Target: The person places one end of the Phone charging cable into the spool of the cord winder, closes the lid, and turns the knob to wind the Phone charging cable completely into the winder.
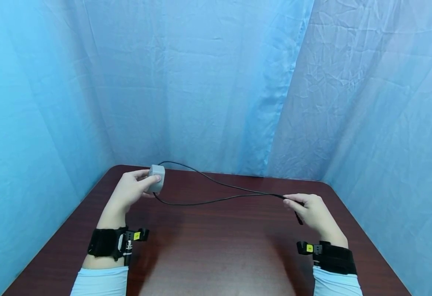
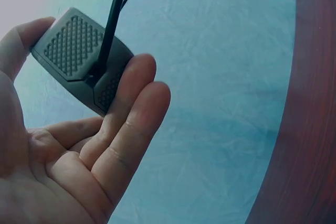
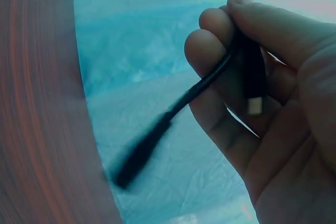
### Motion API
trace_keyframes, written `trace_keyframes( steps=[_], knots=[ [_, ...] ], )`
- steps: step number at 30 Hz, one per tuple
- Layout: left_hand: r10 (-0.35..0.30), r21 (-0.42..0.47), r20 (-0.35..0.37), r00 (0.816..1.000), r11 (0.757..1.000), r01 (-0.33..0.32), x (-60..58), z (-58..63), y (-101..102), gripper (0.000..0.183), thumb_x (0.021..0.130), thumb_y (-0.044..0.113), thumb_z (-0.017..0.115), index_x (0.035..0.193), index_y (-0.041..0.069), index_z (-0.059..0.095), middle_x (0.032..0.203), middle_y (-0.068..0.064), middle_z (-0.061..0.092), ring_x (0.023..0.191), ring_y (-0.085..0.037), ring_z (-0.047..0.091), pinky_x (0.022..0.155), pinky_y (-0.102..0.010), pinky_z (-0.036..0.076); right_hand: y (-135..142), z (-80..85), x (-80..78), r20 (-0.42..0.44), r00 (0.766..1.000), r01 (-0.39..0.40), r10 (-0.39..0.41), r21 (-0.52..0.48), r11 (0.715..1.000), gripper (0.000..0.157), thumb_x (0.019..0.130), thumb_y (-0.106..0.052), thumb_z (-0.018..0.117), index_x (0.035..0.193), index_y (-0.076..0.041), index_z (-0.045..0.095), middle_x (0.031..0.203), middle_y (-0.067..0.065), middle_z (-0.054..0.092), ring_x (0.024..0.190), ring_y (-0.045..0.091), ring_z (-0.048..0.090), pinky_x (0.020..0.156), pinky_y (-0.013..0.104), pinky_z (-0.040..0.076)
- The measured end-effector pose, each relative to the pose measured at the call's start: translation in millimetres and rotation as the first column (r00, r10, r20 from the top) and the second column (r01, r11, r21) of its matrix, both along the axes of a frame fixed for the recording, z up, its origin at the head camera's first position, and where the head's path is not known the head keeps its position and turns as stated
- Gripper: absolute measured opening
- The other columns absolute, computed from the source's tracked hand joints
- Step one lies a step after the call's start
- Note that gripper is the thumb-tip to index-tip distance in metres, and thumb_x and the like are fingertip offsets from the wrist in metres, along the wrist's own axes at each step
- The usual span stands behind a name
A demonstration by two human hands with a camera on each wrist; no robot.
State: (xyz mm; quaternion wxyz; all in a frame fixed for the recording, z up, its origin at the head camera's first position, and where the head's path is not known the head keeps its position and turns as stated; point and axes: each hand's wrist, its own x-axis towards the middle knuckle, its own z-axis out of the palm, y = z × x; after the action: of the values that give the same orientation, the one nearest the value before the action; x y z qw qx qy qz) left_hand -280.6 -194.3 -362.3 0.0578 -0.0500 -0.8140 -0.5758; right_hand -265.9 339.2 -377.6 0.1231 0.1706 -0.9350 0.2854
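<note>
My left hand [image 1: 128, 190] holds a small grey box [image 1: 158, 170] between thumb and fingers, above the far left part of the table. In the left wrist view the box [image 2: 76, 45] shows a face with raised diamond texture, and a black cable [image 2: 111, 24] comes out of it. Two black cables [image 1: 212, 201] run from the box across to my right hand [image 1: 313, 213], which pinches them together near their ends. The right wrist view shows one black cable end [image 3: 139, 156] hanging loose, slightly blurred, and a plug [image 3: 254, 80] with a pale metal tip beside the fingers.
Below both hands lies a dark reddish-brown wooden table [image 1: 216, 250] with rounded far corners. Light blue curtains [image 1: 208, 82] surround it at the back and sides. Each forearm wears a black strap [image 1: 106, 242] with a small camera mount.
</note>
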Motion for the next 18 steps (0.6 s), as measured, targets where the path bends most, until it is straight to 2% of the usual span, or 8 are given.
trace_keyframes(
  steps=[5, 9, 14, 18],
  knots=[
    [0.033, 0.020, 0.014, 0.999, 0.999, -0.034, 0.1, 1.6, -2.6, 0.080, 0.095, 0.048, 0.070, 0.150, -0.004, 0.045, 0.139, -0.026, 0.055, 0.118, -0.040, 0.061, 0.083, -0.049, 0.058, 3.9, -1.8, 0.1, -0.016, 1.000, -0.016, 0.016, 0.006, 1.000, 0.029, 0.101, -0.025, 0.067, 0.125, -0.010, 0.074, 0.112, 0.007, 0.074, 0.087, 0.019, 0.069, 0.066, 0.033, 0.049],
    [0.047, 0.042, 0.022, 0.999, 0.998, -0.048, -0.3, 2.6, -3.4, 0.082, 0.095, 0.049, 0.069, 0.152, -0.004, 0.042, 0.141, -0.027, 0.053, 0.118, -0.042, 0.061, 0.084, -0.048, 0.058, 6.1, -3.4, -0.5, -0.051, 0.998, -0.022, 0.023, 0.016, 1.000, 0.027, 0.100, -0.023, 0.068, 0.124, -0.012, 0.075, 0.114, 0.007, 0.074, 0.093, 0.021, 0.071, 0.072, 0.034, 0.054],
    [0.041, 0.051, 0.018, 0.999, 0.998, -0.042, -1.1, 1.6, -4.3, 0.081, 0.095, 0.049, 0.070, 0.150, -0.004, 0.044, 0.139, -0.027, 0.055, 0.117, -0.042, 0.062, 0.083, -0.046, 0.059, 7.2, -5.0, -0.8, -0.079, 0.996, -0.030, 0.031, 0.016, 0.999, 0.026, 0.100, -0.022, 0.069, 0.122, -0.013, 0.076, 0.114, 0.005, 0.074, 0.095, 0.022, 0.071, 0.074, 0.036, 0.056],
    [0.025, 0.045, 0.005, 1.000, 0.999, -0.025, -1.1, 0.8, -5.2, 0.081, 0.095, 0.049, 0.070, 0.150, -0.003, 0.045, 0.138, -0.027, 0.055, 0.119, -0.042, 0.060, 0.082, -0.045, 0.059, 7.3, -5.6, -0.7, -0.068, 0.997, -0.029, 0.029, 0.008, 1.000, 0.025, 0.100, -0.024, 0.068, 0.121, -0.013, 0.076, 0.114, 0.005, 0.074, 0.098, 0.024, 0.070, 0.076, 0.036, 0.056]
  ],
)
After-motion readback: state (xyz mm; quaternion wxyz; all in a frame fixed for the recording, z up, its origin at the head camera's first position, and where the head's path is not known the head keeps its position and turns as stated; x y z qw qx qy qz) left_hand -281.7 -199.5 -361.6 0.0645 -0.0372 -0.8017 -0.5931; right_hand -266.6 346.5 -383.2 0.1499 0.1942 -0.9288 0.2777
